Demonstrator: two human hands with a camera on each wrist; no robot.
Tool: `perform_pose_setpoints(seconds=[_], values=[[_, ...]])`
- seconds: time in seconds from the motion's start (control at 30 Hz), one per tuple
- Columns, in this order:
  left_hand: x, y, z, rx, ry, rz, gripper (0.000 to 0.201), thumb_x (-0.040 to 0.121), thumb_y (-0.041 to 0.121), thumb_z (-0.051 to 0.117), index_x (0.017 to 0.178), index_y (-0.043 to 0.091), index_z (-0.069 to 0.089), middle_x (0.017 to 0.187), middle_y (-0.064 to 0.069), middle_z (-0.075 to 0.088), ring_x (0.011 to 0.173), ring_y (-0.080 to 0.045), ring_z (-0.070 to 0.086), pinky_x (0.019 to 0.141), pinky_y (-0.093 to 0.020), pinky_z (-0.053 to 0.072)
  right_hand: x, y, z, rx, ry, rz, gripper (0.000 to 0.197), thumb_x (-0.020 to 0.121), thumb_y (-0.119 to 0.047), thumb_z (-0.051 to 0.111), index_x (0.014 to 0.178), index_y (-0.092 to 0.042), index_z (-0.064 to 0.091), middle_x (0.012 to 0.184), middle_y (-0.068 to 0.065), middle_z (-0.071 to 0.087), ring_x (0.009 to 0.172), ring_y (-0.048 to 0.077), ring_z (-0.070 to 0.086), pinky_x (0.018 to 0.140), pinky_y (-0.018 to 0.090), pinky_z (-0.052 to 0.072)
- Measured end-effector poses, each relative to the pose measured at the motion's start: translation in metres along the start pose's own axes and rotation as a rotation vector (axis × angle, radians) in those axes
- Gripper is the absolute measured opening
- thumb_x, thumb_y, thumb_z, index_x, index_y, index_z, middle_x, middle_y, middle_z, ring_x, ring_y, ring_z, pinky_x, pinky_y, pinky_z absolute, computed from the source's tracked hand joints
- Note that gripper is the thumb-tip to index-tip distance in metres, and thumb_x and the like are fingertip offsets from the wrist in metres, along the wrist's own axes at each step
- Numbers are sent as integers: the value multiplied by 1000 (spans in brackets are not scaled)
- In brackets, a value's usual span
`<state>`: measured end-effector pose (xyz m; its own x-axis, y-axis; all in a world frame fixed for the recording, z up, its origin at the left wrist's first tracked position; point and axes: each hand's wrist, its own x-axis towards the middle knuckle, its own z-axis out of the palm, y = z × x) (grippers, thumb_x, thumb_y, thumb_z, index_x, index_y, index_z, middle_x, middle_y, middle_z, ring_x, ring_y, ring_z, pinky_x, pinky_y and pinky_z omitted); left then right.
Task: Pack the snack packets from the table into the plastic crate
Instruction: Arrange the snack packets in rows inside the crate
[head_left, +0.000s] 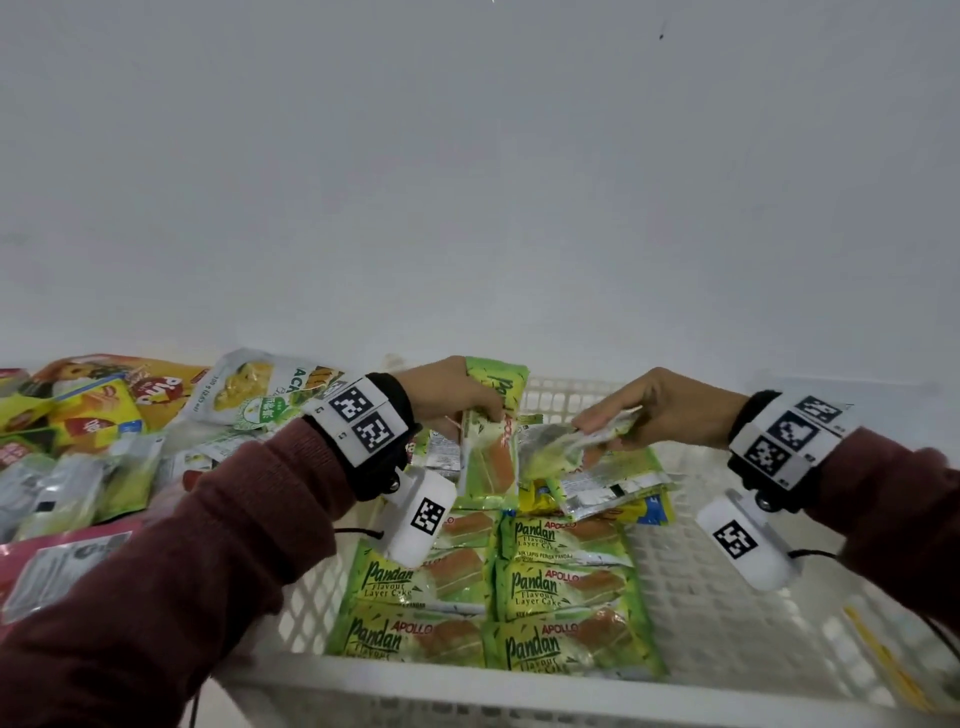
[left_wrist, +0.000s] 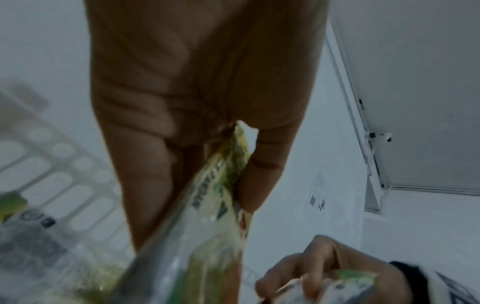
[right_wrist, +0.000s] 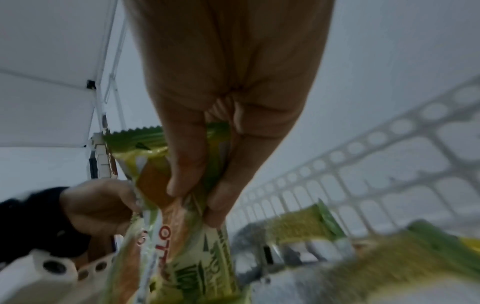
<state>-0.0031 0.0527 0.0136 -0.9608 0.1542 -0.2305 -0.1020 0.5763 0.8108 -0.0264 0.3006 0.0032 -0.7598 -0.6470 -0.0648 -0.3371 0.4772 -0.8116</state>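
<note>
A white plastic crate (head_left: 467, 693) stands in front of me, with several green Pandan cake packets (head_left: 563, 587) laid flat in rows inside. My left hand (head_left: 480, 410) pinches one green Pandan packet (head_left: 491, 452) by its upper part and holds it upright over the crate's far end. In the left wrist view that hand (left_wrist: 228, 174) has the packet (left_wrist: 207, 216) between thumb and fingers. My right hand (head_left: 597, 423) pinches another packet (head_left: 566, 449), silvery side up, just above the crate's contents. The right wrist view shows this hand (right_wrist: 197, 197) with that packet (right_wrist: 215, 148) between its fingertips.
More snack packets lie on the table left of the crate: a yellow and orange pile (head_left: 98, 410), a white and green pouch (head_left: 254, 389), silvery packets (head_left: 62, 488), a pink one (head_left: 57, 561). Yellow packets (head_left: 644, 509) lie in the crate. A plain wall rises behind.
</note>
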Motion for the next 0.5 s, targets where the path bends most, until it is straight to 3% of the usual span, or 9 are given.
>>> perform_pose_setpoints(seconds=[0.03,0.1,0.13,0.17,0.2,0.27,0.37,0.43,0.5], values=[[-2,-1,2,21,-34,-34,31,87,8,59,58,10,47,37,4,45,38,-4,51,44,-13,43,-2,3,2,-23,-24,13,43,78,18,60,85,-22,74,104,1,70,98,0,65,71,13,52],[-8,-4,6,63,-104,-91,20,86,15,64,92,-4,62,71,-16,63,69,-13,65,60,-20,51,-6,9,9,-94,-43,18,39,79,14,61,92,-21,72,102,-2,69,99,5,65,69,12,51],[-8,-7,8,84,-129,-109,35,84,18,66,109,-6,59,90,-20,64,78,-19,64,66,-26,53,-7,11,10,-126,-32,9,36,80,11,63,97,-20,70,101,-3,69,98,5,65,70,11,51],[-7,-11,10,106,-145,-138,42,84,19,67,116,-5,57,96,-17,62,78,-20,61,67,-28,54,-8,11,12,-153,-12,-7,33,80,6,64,100,-19,69,99,-3,69,94,2,65,72,11,50],[-7,-13,13,139,-138,-140,37,83,19,68,112,-2,59,96,-12,64,73,-17,59,65,-27,54,-8,11,13,-176,22,-22,29,80,2,66,100,-18,69,94,-3,70,86,-1,66,72,10,50],[-8,-16,14,215,-114,-124,23,82,16,70,100,5,63,78,-4,64,57,-10,54,51,-18,47,-8,10,13,-197,119,-42,18,80,-4,68,94,-15,71,80,-2,69,68,-5,62,64,8,46],[-12,-15,14,276,-31,-97,33,78,7,72,110,5,61,50,3,56,28,0,46,32,-11,34,-6,8,11,-165,270,-56,12,78,-3,69,90,-8,69,78,6,66,64,1,60,58,8,44],[-14,-13,13,355,4,-88,43,78,8,73,118,6,57,58,2,52,27,0,45,29,-10,31,-4,5,10,-112,327,-35,19,77,-2,70,87,-16,62,83,10,66,67,15,62,56,12,49],[-16,-12,12,485,8,-84,49,79,12,72,124,8,52,78,-3,58,44,-8,54,35,-11,37,-3,-1,11,-19,305,0,24,78,0,68,87,-19,56,85,14,65,65,26,61,52,17,53]])
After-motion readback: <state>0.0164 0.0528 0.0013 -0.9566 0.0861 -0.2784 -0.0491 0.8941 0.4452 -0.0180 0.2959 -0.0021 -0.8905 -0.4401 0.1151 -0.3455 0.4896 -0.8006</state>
